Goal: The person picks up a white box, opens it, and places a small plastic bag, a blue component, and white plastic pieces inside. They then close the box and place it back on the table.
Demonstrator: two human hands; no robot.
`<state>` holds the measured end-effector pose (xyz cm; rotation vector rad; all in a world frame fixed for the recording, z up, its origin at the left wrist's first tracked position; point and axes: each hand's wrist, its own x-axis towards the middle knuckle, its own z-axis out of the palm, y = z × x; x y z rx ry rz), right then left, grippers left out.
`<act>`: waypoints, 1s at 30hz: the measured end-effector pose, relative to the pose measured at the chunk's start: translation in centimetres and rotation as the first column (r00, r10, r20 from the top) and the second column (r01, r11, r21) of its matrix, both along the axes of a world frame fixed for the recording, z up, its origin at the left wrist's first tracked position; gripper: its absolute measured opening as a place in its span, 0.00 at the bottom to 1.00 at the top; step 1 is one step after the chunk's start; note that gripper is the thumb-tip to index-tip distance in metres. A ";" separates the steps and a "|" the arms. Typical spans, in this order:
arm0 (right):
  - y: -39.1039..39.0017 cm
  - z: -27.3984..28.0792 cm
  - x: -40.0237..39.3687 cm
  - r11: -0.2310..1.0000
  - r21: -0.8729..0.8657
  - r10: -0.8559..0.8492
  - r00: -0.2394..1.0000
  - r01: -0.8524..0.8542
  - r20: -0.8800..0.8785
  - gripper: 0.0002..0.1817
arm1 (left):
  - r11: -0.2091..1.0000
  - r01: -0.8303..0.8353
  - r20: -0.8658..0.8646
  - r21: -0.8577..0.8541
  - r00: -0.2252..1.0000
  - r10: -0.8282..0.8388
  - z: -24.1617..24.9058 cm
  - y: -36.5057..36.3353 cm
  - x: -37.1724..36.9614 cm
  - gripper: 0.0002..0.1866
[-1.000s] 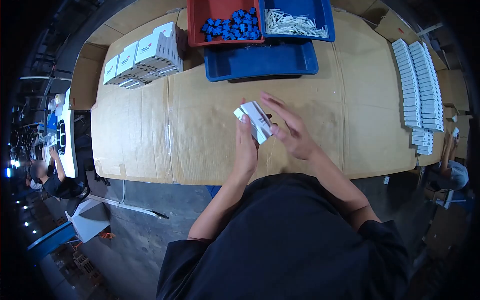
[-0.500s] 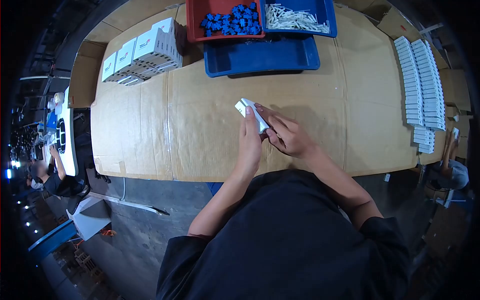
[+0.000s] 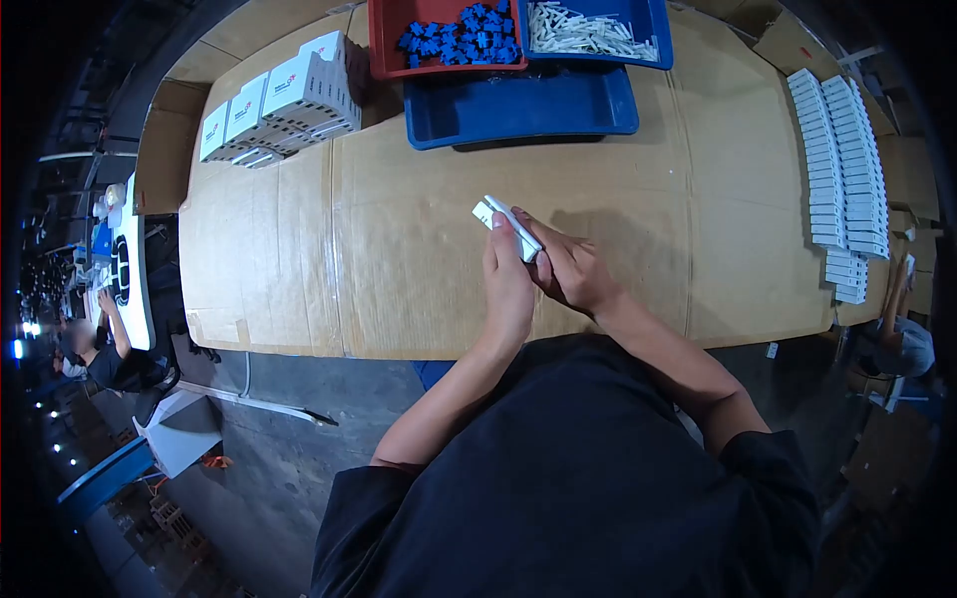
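Both hands are closed around a small white rectangular plastic case (image 3: 517,228) above the middle of the cardboard-covered table. My left hand (image 3: 509,289) grips its near left side, the thumb lying along the face. My right hand (image 3: 576,271) wraps the right side and lower end, with its fingers partly behind the case. A narrow dark gap runs along the case between two white parts. Its underside is hidden by the fingers.
Beyond my hands stand a blue tray (image 3: 518,108), a red bin (image 3: 391,42) of blue plastic pieces and a blue bin (image 3: 653,55) of white sticks. White boxes (image 3: 289,90) are stacked at left, white cases (image 3: 842,164) at right. People sit off both sides.
The white case has turned slightly in my hands, so its edge and gap show more. My right hand has closed in nearer to my left. The view has shifted a little.
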<state>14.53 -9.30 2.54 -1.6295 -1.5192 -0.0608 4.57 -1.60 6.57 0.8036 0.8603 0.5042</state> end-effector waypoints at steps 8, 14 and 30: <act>0.0 -0.2 -0.1 0.999 0.033 0.007 0.998 -0.009 0.065 0.25 | 0.997 -0.039 0.006 -0.064 0.999 0.040 0.0 -0.2 -0.3 0.24; -0.2 -0.2 0.0 0.999 0.024 0.038 0.999 -0.038 0.026 0.25 | 1.000 -0.023 0.070 -0.015 0.997 0.024 -0.3 -0.6 -0.7 0.24; 0.1 6.9 1.2 0.936 -0.208 -0.167 0.162 -0.283 -0.973 0.27 | 0.654 0.216 0.036 0.725 0.936 -0.349 -0.8 3.2 -2.2 0.56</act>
